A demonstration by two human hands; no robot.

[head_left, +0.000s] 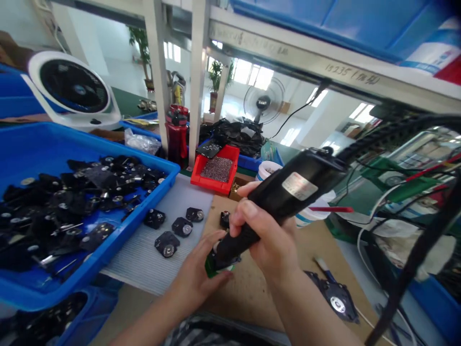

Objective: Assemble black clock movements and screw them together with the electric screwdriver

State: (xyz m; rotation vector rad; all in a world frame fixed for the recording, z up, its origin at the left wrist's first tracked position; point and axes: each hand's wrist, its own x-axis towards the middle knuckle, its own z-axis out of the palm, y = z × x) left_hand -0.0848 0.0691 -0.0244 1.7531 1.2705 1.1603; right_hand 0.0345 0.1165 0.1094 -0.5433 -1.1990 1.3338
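Gripping a black electric screwdriver (284,202) in a closed fist, the right hand (264,233) holds the tool tilted, its tip end pointing down and left and its white label (299,186) facing up; a thick black cable (396,129) runs from the tool's upper end toward the right; the left hand (196,278) cups a small black part with a green edge (212,266) against the tip end, its fingers (219,275) curled around the part, which is partly hidden; both hands hover over the brown tabletop (245,300); a ribbed grey plastic sheet (144,254) lies just left of them, carrying four round-holed black parts (167,243) set apart from one another; another black part (225,219) sits just beyond the screwdriver; a larger black part with a metal ring (336,302) lies to the right; a blue tray (126,226) heaped with similar black parts stands at the left, touching the grey sheet; a red bin (205,180) of dark granules stands beyond the sheet, and a red bottle (176,134) stands further back, near a black plastic bag (234,137) and a white bucket (268,170); a wall fan (264,101) shows in the distance.
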